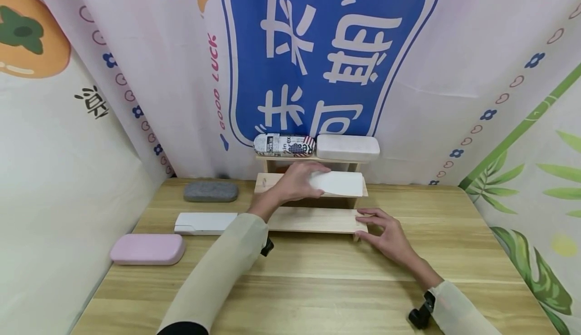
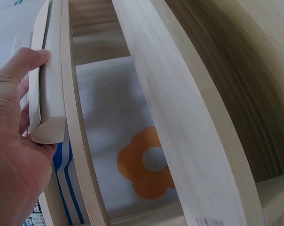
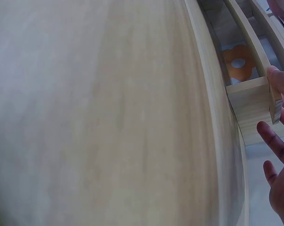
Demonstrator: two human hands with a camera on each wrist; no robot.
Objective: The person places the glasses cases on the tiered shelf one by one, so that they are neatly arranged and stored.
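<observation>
With fingers partly spread, my left hand [image 1: 300,181] grips a long white rectangular case [image 1: 342,183] on the pale wooden three-tier rack's [image 1: 313,220] middle step; my right hand [image 1: 386,236] pinches its lowest step's end.

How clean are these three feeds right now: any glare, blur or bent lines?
Head view: bright and mostly crisp, though the white case in the left hand looks almost featureless; left wrist: the shelf boards look bowed, probably lens distortion, with shade between them; right wrist: the tabletop looks soft and hazy, darkening at lower left.
</observation>
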